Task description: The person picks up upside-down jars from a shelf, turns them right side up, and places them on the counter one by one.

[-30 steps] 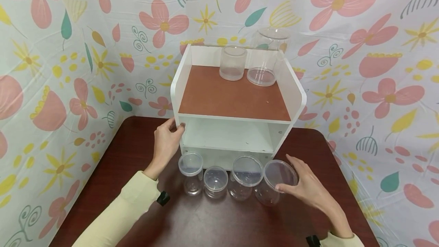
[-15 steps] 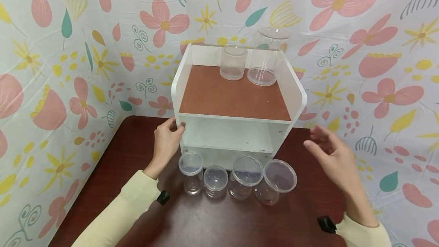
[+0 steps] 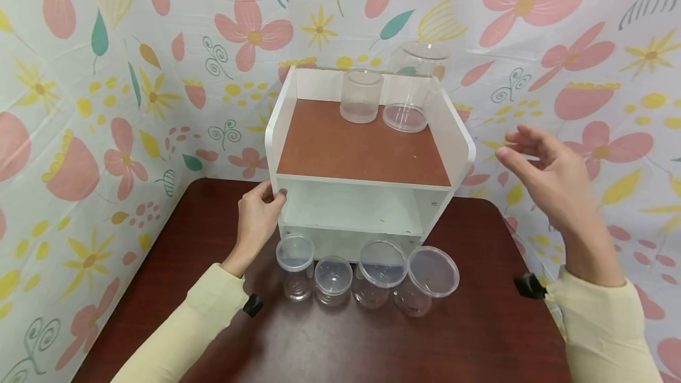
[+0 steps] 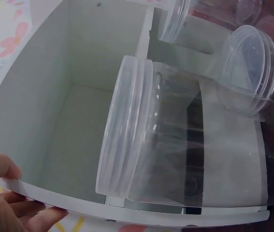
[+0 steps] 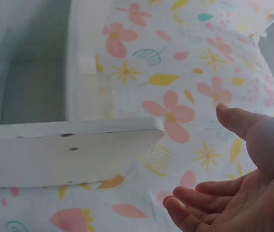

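A small white shelf unit point(image 3: 464, 146) with a brown top board stands on the dark table. My left hand point(image 3: 256, 217) pinches the front edge of its left side panel, thumb inside and fingers outside, as the left wrist view also shows. Out to the right of the unit, my right hand point(image 3: 558, 185) is raised in the air, fingers loosely bent, holding nothing. A smaller clear jar point(image 3: 362, 99) and a taller clear jar point(image 3: 405, 117) stand on the top board at the back right.
Several lidded clear jars stand in a row before the shelf: a narrow jar point(image 3: 296, 256), a short jar point(image 3: 333, 281), and two wide jars, one the rightmost jar point(image 3: 433, 272). Flowered cloth point(image 3: 245, 34) hangs behind and at both sides of the table point(image 3: 319, 347).
My right hand has left the lid of the rightmost jar and moved up and to the right. My left hand keeps its place on the side panel; the jars look unmoved.
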`<state>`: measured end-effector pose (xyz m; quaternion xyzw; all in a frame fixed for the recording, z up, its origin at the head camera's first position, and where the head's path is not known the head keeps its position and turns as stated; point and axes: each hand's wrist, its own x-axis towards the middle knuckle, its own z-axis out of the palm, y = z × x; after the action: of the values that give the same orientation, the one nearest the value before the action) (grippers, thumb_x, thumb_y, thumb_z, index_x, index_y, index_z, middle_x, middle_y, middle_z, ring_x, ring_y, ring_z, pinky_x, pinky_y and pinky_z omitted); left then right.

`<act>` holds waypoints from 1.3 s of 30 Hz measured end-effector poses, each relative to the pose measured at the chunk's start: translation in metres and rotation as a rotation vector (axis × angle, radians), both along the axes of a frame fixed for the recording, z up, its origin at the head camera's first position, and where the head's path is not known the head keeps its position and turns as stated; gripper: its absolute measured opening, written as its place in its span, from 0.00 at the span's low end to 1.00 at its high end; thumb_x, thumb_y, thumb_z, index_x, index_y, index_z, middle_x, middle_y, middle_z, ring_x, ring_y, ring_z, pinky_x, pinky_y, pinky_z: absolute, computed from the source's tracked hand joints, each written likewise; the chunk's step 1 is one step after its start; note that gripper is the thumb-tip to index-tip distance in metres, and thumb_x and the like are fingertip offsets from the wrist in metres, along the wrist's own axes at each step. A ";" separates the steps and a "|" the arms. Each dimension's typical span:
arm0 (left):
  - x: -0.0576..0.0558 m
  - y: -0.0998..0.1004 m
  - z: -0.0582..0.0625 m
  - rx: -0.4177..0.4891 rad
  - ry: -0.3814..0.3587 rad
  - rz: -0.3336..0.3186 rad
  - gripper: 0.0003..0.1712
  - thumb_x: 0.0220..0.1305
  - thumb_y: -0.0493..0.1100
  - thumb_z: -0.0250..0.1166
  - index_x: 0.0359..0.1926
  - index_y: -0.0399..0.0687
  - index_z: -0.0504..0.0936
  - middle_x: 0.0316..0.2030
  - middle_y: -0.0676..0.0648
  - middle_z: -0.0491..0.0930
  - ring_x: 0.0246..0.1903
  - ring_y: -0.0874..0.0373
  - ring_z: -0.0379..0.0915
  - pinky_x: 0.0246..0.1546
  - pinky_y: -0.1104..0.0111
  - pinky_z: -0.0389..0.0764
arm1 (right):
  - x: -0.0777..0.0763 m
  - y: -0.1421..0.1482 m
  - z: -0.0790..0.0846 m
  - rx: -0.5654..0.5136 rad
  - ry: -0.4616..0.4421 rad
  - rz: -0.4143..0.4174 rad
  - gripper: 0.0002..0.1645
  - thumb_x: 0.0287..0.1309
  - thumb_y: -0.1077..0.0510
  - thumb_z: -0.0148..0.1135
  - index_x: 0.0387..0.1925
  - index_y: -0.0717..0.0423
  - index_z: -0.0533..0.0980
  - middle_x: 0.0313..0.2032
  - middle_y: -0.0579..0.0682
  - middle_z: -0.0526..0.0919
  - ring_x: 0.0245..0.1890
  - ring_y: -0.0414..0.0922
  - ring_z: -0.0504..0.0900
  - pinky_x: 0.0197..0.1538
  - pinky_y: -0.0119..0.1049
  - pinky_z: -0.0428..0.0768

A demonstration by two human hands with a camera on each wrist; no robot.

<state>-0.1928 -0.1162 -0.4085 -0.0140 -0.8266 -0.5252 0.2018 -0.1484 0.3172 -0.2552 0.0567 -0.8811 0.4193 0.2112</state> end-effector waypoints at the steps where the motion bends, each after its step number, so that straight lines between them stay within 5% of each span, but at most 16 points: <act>1: 0.000 0.000 0.000 -0.001 -0.001 0.000 0.17 0.71 0.42 0.65 0.57 0.43 0.86 0.44 0.44 0.89 0.42 0.50 0.86 0.40 0.55 0.83 | -0.003 0.000 0.006 0.004 -0.013 -0.004 0.40 0.69 0.52 0.66 0.76 0.61 0.65 0.54 0.36 0.79 0.50 0.29 0.76 0.48 0.16 0.71; 9: 0.000 0.000 0.000 0.008 -0.014 -0.003 0.17 0.71 0.43 0.65 0.56 0.45 0.87 0.43 0.44 0.89 0.42 0.51 0.86 0.39 0.55 0.83 | -0.037 -0.009 0.053 -0.010 -0.117 -0.013 0.47 0.67 0.42 0.67 0.79 0.55 0.61 0.58 0.42 0.78 0.51 0.33 0.77 0.46 0.18 0.69; 11: 0.000 0.000 0.000 0.010 -0.017 -0.005 0.17 0.71 0.43 0.65 0.57 0.44 0.87 0.43 0.44 0.89 0.42 0.51 0.86 0.40 0.55 0.83 | -0.046 -0.012 0.061 -0.016 -0.151 -0.013 0.49 0.66 0.40 0.67 0.80 0.53 0.59 0.62 0.43 0.76 0.54 0.35 0.76 0.53 0.21 0.69; 17: 0.000 0.001 0.000 0.004 -0.022 0.003 0.17 0.71 0.43 0.65 0.56 0.45 0.87 0.43 0.45 0.89 0.41 0.52 0.86 0.36 0.59 0.81 | -0.072 -0.023 0.082 0.058 -0.224 0.022 0.54 0.66 0.36 0.64 0.82 0.55 0.52 0.73 0.56 0.67 0.68 0.48 0.68 0.74 0.49 0.60; 24: -0.001 0.001 0.002 -0.009 -0.021 0.005 0.17 0.70 0.43 0.66 0.56 0.44 0.87 0.43 0.45 0.89 0.40 0.51 0.86 0.36 0.60 0.80 | -0.108 -0.037 0.096 0.140 -0.306 0.028 0.62 0.65 0.32 0.62 0.82 0.59 0.43 0.77 0.61 0.61 0.74 0.58 0.61 0.73 0.61 0.59; 32: -0.001 -0.001 0.003 -0.006 -0.017 0.002 0.16 0.70 0.43 0.66 0.55 0.45 0.87 0.42 0.45 0.89 0.40 0.51 0.86 0.37 0.57 0.81 | -0.143 -0.054 0.104 0.110 -0.464 -0.002 0.74 0.56 0.24 0.65 0.83 0.55 0.35 0.80 0.51 0.54 0.74 0.59 0.63 0.69 0.69 0.60; 39: -0.002 -0.001 0.001 -0.009 -0.017 0.001 0.16 0.70 0.43 0.65 0.55 0.44 0.88 0.41 0.45 0.90 0.40 0.52 0.85 0.36 0.59 0.80 | -0.158 -0.068 0.104 0.141 -0.509 -0.040 0.77 0.52 0.22 0.65 0.83 0.57 0.35 0.81 0.58 0.41 0.77 0.59 0.55 0.71 0.62 0.62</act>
<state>-0.1949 -0.1174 -0.4071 -0.0099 -0.8307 -0.5213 0.1951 -0.3059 0.2497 -0.1516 -0.0535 -0.9339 0.3533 -0.0136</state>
